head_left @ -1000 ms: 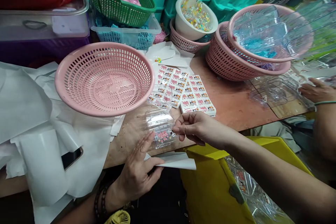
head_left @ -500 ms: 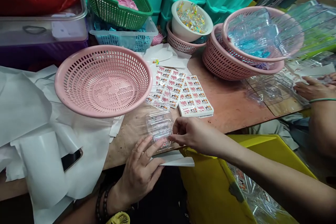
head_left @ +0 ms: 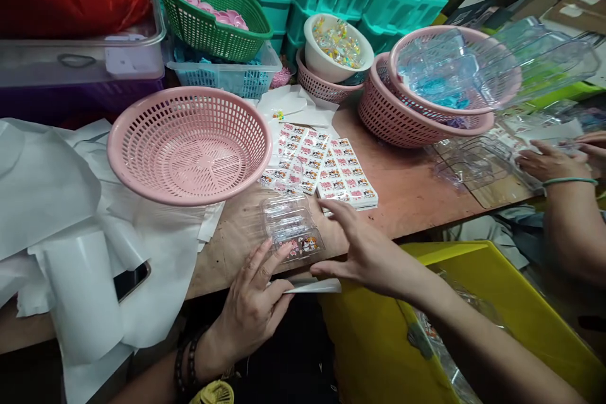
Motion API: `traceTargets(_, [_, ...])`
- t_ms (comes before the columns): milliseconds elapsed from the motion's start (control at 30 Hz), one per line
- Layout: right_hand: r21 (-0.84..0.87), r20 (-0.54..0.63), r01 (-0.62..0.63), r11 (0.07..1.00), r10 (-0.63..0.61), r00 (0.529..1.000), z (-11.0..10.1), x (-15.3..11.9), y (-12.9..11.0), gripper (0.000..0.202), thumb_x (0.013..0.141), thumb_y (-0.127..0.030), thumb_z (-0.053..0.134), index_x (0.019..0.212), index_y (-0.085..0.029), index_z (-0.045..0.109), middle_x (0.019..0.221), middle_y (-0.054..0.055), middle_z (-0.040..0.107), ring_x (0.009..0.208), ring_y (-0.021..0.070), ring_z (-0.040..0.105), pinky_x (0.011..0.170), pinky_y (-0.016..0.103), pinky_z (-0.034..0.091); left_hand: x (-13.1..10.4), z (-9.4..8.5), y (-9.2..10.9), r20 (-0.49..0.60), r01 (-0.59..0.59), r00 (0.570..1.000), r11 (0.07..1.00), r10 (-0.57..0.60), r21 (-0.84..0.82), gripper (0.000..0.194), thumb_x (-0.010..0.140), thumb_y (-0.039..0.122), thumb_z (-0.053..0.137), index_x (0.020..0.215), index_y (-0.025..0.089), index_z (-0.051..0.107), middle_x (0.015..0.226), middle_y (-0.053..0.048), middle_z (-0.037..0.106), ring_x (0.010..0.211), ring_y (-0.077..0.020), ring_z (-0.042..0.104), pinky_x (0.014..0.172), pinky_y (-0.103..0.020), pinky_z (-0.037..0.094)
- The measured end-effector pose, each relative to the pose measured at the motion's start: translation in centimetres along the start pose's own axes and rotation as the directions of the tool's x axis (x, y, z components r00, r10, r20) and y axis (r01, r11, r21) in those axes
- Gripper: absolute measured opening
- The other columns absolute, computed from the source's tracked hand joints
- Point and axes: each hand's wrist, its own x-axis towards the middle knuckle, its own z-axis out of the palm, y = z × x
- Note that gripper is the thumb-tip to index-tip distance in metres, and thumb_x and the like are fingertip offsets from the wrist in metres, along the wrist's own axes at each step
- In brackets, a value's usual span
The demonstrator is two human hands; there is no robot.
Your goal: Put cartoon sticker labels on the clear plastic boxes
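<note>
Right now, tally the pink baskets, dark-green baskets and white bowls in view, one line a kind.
White bowl: 1
Dark-green basket: 1
Pink baskets: 4 (one at front, one under the bowl, two stacked at right)
Total: 6

Your left hand (head_left: 255, 293) pinches in the frame's lower middle; your right hand (head_left: 362, 252), to its right, gapes leftward

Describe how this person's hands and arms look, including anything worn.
The left hand is ungloved, with two strands of dark round beads at the wrist. The right hand is ungloved too, its wrist bare. No sleeve shows on either visible forearm.
</note>
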Motion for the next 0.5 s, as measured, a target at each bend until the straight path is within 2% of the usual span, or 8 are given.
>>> traceTargets(100, [-0.081,-0.124,0.182,0.98,-0.191,0.974,3.2,0.3,-0.6,0.072,0.088,-0.021,0.061,0.153,-0.01,0.033,0.161,0.028,0.026,0.149,0.0378,0.029,0.112,0.056,0.041,0.0,-0.3,-0.2,0.005,-0.019,1.0,0.999,0.019,-0.04,0.012,0.091,0.012,0.06,0.09,0.02,0.069,0.153,-0.008,0.049,0.147,-0.0342,0.036,0.113,-0.055,0.044])
traceTargets(200, [-0.147,-0.163,0.158,0.976,-0.182,0.97,6.3,1.2,-1.8,0.055,0.093,-0.012,0.048,0.148,-0.011,0.045,0.157,0.026,0.037,0.146,0.0362,0.036,0.114,0.058,0.039,-0.5,-1.3,-0.4,-0.006,-0.071,0.997,0.993,0.071,-0.094,0.013,0.091,0.011,0.061,0.093,0.02,0.07,0.157,-0.008,0.043,0.146,-0.0328,0.039,0.117,-0.054,0.041])
traceTargets(267, [-0.157,-0.187,0.107,0.982,-0.136,0.973,7.2,1.3,-1.6,0.051,0.095,-0.011,0.044,0.145,-0.011,0.049,0.153,0.023,0.043,0.144,0.0323,0.041,0.116,0.051,0.039,-1.1,-2.3,-0.9,-0.016,-0.109,0.994,0.986,0.108,-0.129,0.015,0.089,0.011,0.064,0.096,0.022,0.072,0.157,-0.006,0.044,0.141,-0.0295,0.047,0.119,-0.049,0.04])
traceTargets(333, [-0.141,-0.253,0.027,0.99,-0.062,0.965,6.9,0.1,-0.4,0.053,0.094,-0.008,0.039,0.147,-0.01,0.048,0.153,0.02,0.046,0.145,0.0269,0.041,0.117,0.043,0.04,-1.7,-3.3,-1.6,-0.02,-0.171,0.985,0.971,0.17,-0.169,0.016,0.085,0.015,0.07,0.097,0.026,0.074,0.144,-0.004,0.059,0.129,-0.0281,0.059,0.118,-0.047,0.041])
traceTargets(367, [-0.122,-0.309,-0.037,0.992,-0.003,0.951,6.5,-1.4,0.3,0.055,0.094,-0.008,0.037,0.148,-0.01,0.047,0.153,0.017,0.047,0.145,0.0244,0.041,0.117,0.039,0.041,-2.0,-3.7,-1.9,-0.023,-0.128,0.992,0.971,0.126,-0.201,0.016,0.085,0.017,0.07,0.097,0.027,0.075,0.133,-0.003,0.067,0.121,-0.027,0.064,0.115,-0.046,0.045])
traceTargets(433, [-0.054,-0.464,-0.237,0.97,0.186,0.866,5.1,-5.9,2.2,0.053,0.094,-0.012,0.038,0.147,-0.014,0.048,0.15,0.013,0.052,0.141,0.0223,0.047,0.114,0.035,0.045,-2.5,-4.3,-2.3,0.045,0.012,0.999,0.962,0.0,-0.274,0.01,0.086,0.027,0.071,0.094,0.027,0.077,0.108,-0.002,0.077,0.099,-0.0236,0.073,0.095,-0.035,0.059])
traceTargets(467, [0.004,-0.552,-0.371,0.929,0.311,0.773,4.4,-8.9,3.3,0.05,0.095,-0.015,0.04,0.144,-0.016,0.051,0.146,0.012,0.056,0.137,0.0232,0.051,0.112,0.035,0.047,-2.8,-4.5,-2.4,0.107,0.109,0.991,0.949,-0.08,-0.297,0.012,0.085,0.034,0.071,0.092,0.026,0.078,0.098,-0.001,0.078,0.088,-0.0217,0.074,0.084,-0.029,0.063])
traceTargets(500, [0.084,-0.63,-0.511,0.856,0.443,0.638,3.6,-12.1,4.4,0.045,0.095,-0.018,0.043,0.139,-0.017,0.056,0.141,0.012,0.06,0.134,0.0252,0.055,0.109,0.036,0.049,-2.9,-4.6,-2.5,0.172,0.196,0.974,0.931,-0.147,-0.308,0.018,0.084,0.042,0.072,0.089,0.026,0.078,0.091,-0.001,0.078,0.079,-0.0201,0.074,0.073,-0.024,0.064])
